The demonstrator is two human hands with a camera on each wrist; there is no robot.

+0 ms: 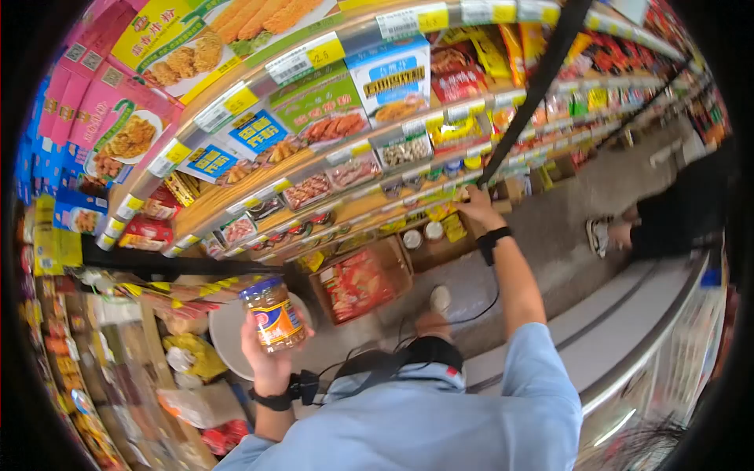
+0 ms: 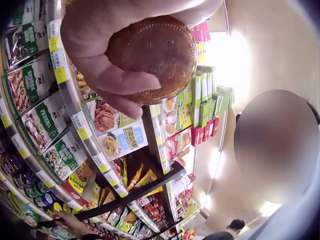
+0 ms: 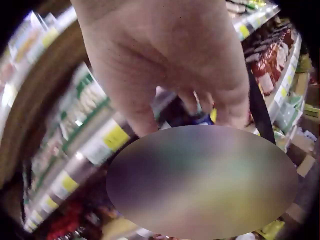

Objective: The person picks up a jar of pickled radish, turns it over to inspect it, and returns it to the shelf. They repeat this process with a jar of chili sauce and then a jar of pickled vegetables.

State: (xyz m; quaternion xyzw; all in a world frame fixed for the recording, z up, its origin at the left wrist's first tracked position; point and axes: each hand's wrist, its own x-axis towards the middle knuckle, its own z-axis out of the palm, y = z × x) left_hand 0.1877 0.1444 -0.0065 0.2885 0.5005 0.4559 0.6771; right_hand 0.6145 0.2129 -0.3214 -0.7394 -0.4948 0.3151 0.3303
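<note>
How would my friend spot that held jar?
Find the long shelves, then the pale blue shirt. Its wearer's left hand holds the jar, with an orange and blue label. Its lid is blue; the jars near the floor have white ones.

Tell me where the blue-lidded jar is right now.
In the head view, left of centre: the jar is in the left hand, left of the open cardboard box.

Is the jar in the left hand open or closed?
Closed: the head view shows a blue lid on top of the jar.
</note>
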